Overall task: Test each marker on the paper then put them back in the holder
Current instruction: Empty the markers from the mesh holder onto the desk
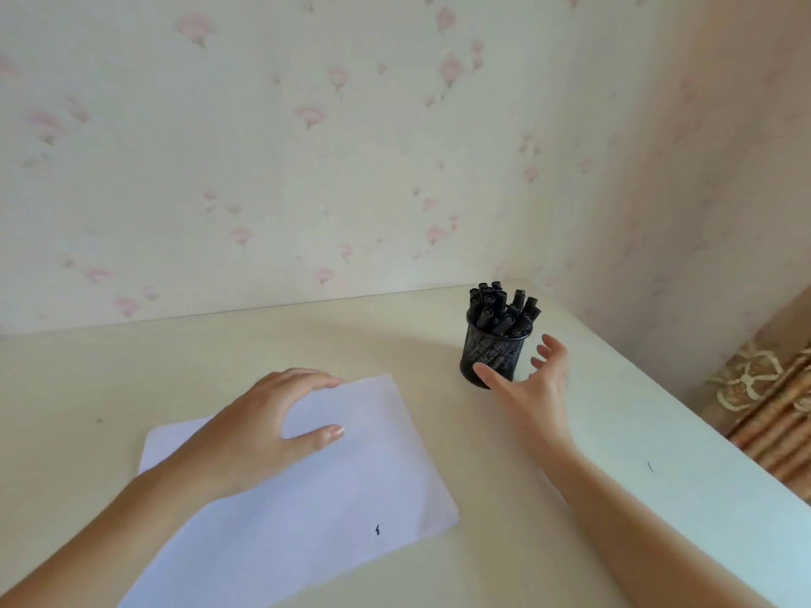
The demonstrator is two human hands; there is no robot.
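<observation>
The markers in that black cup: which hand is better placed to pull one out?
The right hand: open beside the holder of markers. The left hand rests on the paper.

- The holder (491, 355) looks like black metal mesh — see-through weave, matt.
- The markers (500, 307) show smooth black plastic caps with a dull sheen.
- The paper (333, 489) is plain white, smooth and matt.
- The desk (570, 541) is a cream, smooth top — faintly glossy toward 3 o'clock.
- The wall (307, 168) carries matt floral wallpaper.

One holder (493, 353), one paper (351, 467), two hands.
</observation>
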